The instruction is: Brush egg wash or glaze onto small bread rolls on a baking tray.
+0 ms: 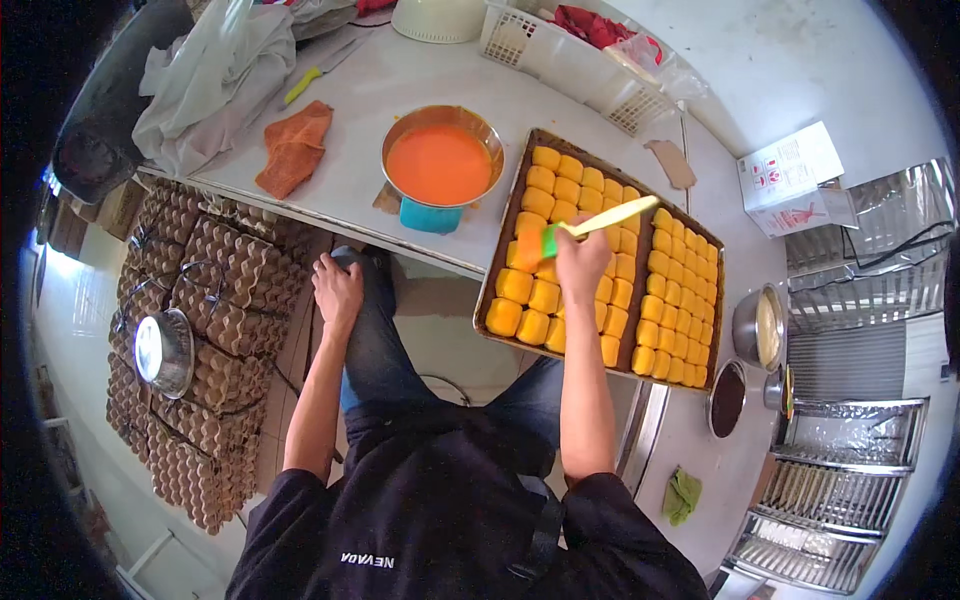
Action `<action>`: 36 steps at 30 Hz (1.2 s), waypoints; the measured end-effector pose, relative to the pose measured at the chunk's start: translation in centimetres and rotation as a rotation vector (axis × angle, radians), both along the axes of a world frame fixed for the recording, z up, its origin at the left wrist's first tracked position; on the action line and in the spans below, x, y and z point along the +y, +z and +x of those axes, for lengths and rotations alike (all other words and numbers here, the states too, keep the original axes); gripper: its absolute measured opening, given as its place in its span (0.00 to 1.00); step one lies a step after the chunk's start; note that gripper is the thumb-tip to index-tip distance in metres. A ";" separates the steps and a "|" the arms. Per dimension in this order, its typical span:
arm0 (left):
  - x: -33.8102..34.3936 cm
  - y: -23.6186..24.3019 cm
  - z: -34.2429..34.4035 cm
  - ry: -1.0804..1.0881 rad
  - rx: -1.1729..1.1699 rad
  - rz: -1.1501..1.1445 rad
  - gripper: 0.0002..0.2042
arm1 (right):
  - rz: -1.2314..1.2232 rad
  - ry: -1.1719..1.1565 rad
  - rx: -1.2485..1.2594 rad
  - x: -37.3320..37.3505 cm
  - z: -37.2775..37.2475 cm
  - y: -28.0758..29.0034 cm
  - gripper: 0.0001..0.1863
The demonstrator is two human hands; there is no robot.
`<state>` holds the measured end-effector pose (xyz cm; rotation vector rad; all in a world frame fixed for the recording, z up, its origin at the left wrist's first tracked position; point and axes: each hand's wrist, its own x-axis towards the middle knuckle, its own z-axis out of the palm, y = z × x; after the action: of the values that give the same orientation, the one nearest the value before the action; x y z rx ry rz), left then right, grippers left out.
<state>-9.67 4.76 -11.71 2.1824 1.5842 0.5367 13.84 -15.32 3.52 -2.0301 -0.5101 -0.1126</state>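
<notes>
My right hand [583, 262] grips a pastry brush [625, 214] with a pale yellow handle and green ferrule. Its orange bristle end meets the yellow buns [541, 178] on the left side of a dark baking tray [633, 340]. The buns lie in two blocks of close rows with a bare strip between them. To the left of the tray, a metal bowl [388, 150] of orange liquid [440, 165] rests on a teal support [430, 216]. My left hand [338, 290] lies on my left knee with its fingers spread, holding nothing.
An orange cloth [295, 148] and a yellow-handled knife [303, 85] lie at the table's far left. Behind the tray stands a white plastic basket [570, 65]. Bowls [726, 398] and a green cloth [682, 496] sit at right. Stacked egg trays [215, 330] fill the floor at left.
</notes>
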 end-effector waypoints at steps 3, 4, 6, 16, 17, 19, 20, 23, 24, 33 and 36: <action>0.5 -0.3 0.5 0.001 -0.007 0.015 0.18 | 0.022 -0.116 -0.100 -1.6 0.1 -1.1 0.11; 0.6 -0.4 0.6 -0.002 -0.007 0.013 0.18 | 0.033 -0.175 -0.150 -1.8 0.2 -1.3 0.11; 0.4 -0.6 0.4 -0.014 0.002 0.002 0.18 | -0.032 -0.150 -0.097 -1.6 -0.5 -0.8 0.10; 0.6 -1.8 -0.2 -0.046 0.003 0.028 0.19 | -0.083 -0.072 -0.091 -3.0 -4.1 -1.1 0.11; 0.5 -1.9 -0.5 -0.047 0.011 0.036 0.19 | -0.085 -0.065 -0.088 -2.7 -4.7 -0.4 0.11; 0.6 -1.9 -0.5 -0.031 0.009 0.033 0.19 | 0.037 -0.094 -0.014 -2.3 -5.8 1.3 0.10; 0.5 -1.6 -0.2 -0.027 0.000 0.034 0.19 | 0.098 -0.115 0.021 -2.3 -6.2 1.9 0.10; 0.2 -1.1 -0.1 -0.031 -0.007 0.020 0.19 | -0.090 -0.164 -0.199 -3.2 -5.6 -0.3 0.10; 0.1 -0.9 -0.2 -0.035 -0.006 0.007 0.19 | -0.185 -0.186 -0.308 -3.6 -5.5 -1.0 0.10; 0.2 -0.8 -0.1 -0.026 0.010 0.010 0.19 | -0.136 -0.161 -0.183 -5.6 -9.2 -1.6 0.10; 0.3 -0.8 0.1 -0.017 0.020 0.010 0.19 | 0.158 -0.030 0.021 -5.7 -9.5 -0.8 0.09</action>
<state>-9.56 5.07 -12.48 2.2139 1.5748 0.5203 4.37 -20.97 2.72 -1.8825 -0.4444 -0.1453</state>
